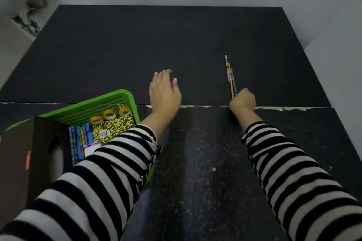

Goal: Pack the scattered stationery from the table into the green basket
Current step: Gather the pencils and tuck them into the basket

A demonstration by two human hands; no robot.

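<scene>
Item: pencils (pixel 230 78) — a small bundle, perhaps 3 or 4; the printed barrels overlap and the count is hard to fix from here. Location: right of centre on the black worktop (pixel 117 45), tips pointing away from the person, near ends gathered inside the right hand (pixel 242 100). Nothing else loose shows on the worktop.

Right hand: curled tight around the lower ends of the pencils, knuckles up, sitting at the seam between the 2 dark panels. The far ends fan slightly, so the bundle is held at 1 end only.

Left hand (pixel 164 92): spread, palm down, fingers loosely curved, holding nothing; it sits just beyond the far right corner of the green basket (pixel 125 95).

Green basket: at the near left, mesh-walled, already carrying 3 rolls of tape (pixel 108 114) along its far wall, a yellow-and-black speckled notebook (pixel 113 128), blue patterned packs (pixel 78 143) and a pink-edged card. A dark box (pixel 29 162) stands against its left side, and a striped sleeve crosses its near part.

Handling, by judgement: light, stiff, thin and smooth-lacquered — likely to slide against one another and splay or drop singly if held near the tips. Points may snap if dropped end-on. Best taken around the middle of the bundle, squeezed evenly, and laid flat along the basket's long side beside the packs, not stood on end, since a point might poke through the mesh.
</scene>
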